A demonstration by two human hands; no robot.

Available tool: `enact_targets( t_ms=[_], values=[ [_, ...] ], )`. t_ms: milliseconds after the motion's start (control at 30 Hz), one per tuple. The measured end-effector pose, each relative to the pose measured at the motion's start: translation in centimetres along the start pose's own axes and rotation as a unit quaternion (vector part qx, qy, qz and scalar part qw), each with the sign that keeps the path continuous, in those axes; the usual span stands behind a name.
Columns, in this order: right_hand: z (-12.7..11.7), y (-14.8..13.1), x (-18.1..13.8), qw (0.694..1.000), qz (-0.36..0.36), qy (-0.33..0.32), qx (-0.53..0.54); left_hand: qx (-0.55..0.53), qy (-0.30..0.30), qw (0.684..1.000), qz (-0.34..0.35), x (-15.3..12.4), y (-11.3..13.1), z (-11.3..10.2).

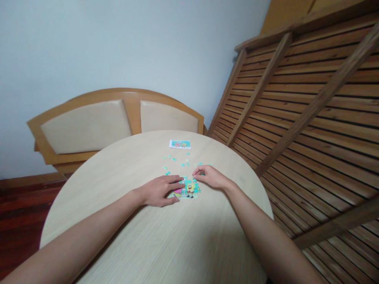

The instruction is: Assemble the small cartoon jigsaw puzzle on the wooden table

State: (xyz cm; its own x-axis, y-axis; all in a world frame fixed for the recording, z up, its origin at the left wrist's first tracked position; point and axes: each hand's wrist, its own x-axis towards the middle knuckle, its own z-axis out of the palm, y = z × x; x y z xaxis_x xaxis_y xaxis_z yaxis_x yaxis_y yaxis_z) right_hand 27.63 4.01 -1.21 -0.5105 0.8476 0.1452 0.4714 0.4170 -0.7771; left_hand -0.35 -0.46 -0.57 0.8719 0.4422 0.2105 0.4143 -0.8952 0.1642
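A small, partly assembled cartoon jigsaw puzzle (pixel 189 189) lies near the middle of a round light-wood table (pixel 166 236). My left hand (pixel 161 190) rests flat on the puzzle's left side, fingers stretched out over it. My right hand (pixel 209 176) sits at the puzzle's upper right edge, fingertips pinched together on the table; whatever they hold is too small to make out. Several loose turquoise puzzle pieces (pixel 174 162) are scattered just beyond both hands. A small reference picture card (pixel 180 144) lies farther back on the table.
A wooden bench with two cream padded backrests (pixel 89 126) stands behind the table against a pale wall. A slatted wooden bed frame (pixel 310 118) leans at the right, close to the table's edge. Dark red floor (pixel 20 213) shows at the left.
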Motion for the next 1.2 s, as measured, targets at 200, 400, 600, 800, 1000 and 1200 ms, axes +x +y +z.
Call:
enact_targets(
  t_ms=[200,400,600,800,1000,1200],
  values=[
    [0.3,-0.4,-0.1,1.0,0.012,-0.011,0.005,-0.01,0.007,1.0,0.002,0.0,-0.1,0.1],
    [0.6,-0.3,0.0,1.0,0.008,0.0,-0.015,-0.006,0.006,1.0,0.003,0.0,-0.1,0.1],
    [0.7,-0.5,0.0,0.998,-0.013,0.008,-0.056,-0.003,0.002,1.0,0.001,0.0,0.1,0.0],
    [0.6,-0.7,0.0,0.997,-0.023,0.006,-0.073,-0.011,0.01,1.0,0.003,0.0,0.0,0.1],
    [0.5,-0.7,-0.1,0.996,-0.035,-0.004,-0.078,-0.01,0.005,1.0,0.003,0.0,0.1,0.1],
    [0.5,-0.8,-0.1,0.995,-0.042,-0.005,-0.092,-0.043,0.044,0.997,-0.056,-0.2,-0.8,-0.9]
  ],
)
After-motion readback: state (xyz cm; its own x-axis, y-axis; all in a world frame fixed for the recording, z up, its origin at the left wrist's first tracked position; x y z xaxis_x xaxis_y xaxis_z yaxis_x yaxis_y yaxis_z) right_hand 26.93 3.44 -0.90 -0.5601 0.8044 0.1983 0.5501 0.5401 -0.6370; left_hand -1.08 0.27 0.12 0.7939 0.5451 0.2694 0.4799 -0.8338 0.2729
